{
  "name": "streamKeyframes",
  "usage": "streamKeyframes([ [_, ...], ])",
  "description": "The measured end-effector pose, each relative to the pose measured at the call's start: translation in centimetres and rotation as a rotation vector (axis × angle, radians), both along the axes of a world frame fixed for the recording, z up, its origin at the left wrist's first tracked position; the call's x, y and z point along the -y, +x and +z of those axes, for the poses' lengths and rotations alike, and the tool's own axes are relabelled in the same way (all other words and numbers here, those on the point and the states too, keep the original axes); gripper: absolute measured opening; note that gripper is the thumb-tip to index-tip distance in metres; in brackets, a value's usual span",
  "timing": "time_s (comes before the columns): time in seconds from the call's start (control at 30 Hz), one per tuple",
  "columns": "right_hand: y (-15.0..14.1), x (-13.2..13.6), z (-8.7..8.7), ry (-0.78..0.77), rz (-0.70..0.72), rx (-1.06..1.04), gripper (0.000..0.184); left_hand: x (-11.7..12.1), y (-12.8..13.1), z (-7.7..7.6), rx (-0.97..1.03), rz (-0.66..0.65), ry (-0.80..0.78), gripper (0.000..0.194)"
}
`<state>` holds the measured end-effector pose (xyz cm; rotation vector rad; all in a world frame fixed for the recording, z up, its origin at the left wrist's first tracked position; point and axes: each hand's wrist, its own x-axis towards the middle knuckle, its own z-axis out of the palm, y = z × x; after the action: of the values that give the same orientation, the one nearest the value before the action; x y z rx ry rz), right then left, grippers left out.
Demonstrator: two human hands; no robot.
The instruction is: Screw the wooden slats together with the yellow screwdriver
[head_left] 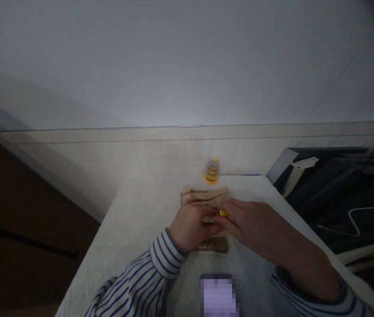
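Note:
Pale wooden pieces (206, 193) with small holes lie in front of me on the white-covered table. My left hand (193, 224) is closed at their middle, its fingers and thumb gripping a wooden piece partly hidden beneath it. My right hand (239, 218) pinches a small yellow-handled screwdriver (223, 213), pointed left toward the left fingertips. The screwdriver's tip is hidden among the fingers. A darker brown, shiny flat piece (215, 245) lies at the near side, under the hands.
A clear tapered case with a yellow base (212, 171) stands at the table's back, near the wall. A phone with a blurred screen (220, 295) lies at the near edge. Dark panels (332, 189) and a white cable (352, 220) are right of the table (134, 211).

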<state>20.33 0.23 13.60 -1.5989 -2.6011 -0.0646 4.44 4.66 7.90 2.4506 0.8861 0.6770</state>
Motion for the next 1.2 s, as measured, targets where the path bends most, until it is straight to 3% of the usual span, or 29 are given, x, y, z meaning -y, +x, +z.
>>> streamKeyframes([
  [0.5,1.1,0.3,0.0,0.088,0.167,-0.153,0.017,-0.1,-0.1,0.1,0.107,-0.050,0.031,0.017],
  [0.7,0.9,0.2,-0.4,0.000,0.123,-0.093,0.017,-0.1,-0.2,0.1,0.098,-0.077,0.027,0.019],
  [1.2,0.5,0.2,-0.2,0.046,0.121,-0.032,0.012,-0.4,-0.7,0.6,0.003,-0.150,-0.042,0.016],
])
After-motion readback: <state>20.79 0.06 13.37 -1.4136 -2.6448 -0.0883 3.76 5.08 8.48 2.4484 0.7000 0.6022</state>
